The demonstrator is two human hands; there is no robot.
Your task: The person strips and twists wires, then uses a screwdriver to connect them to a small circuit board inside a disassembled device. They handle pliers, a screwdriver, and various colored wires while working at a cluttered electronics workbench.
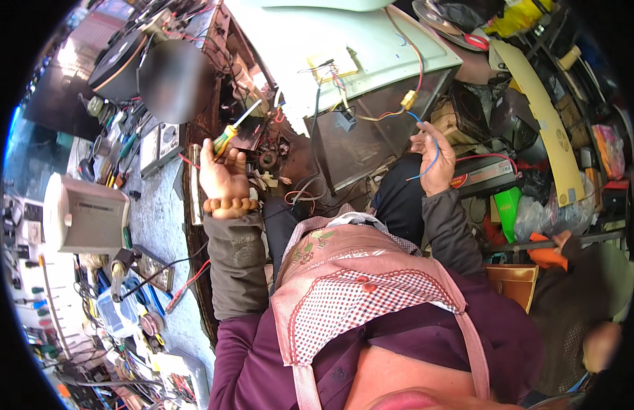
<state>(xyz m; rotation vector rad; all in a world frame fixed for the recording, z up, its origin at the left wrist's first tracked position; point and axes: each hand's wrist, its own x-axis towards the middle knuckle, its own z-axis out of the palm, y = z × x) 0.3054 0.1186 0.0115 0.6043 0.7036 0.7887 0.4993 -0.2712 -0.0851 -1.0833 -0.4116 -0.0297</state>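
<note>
Here, a white box [88, 217] stands on the bench [153, 215]. Next, the left hand [224, 174] grips a green and yellow screwdriver [226, 141]. Then comes a big white panel [392, 61], a yellow plug [408, 100] by its edge, and the right hand [438, 160], pinching a blue wire [436, 145].

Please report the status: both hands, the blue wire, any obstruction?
Left hand: holding screwdriver. Right hand: holding blue wire. Wire leads to yellow block. Dark cable between hands, possibly in the way.

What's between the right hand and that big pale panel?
In the head view, a yellow connector and part of a blue wire show between the right hand and the pale panel.
</note>
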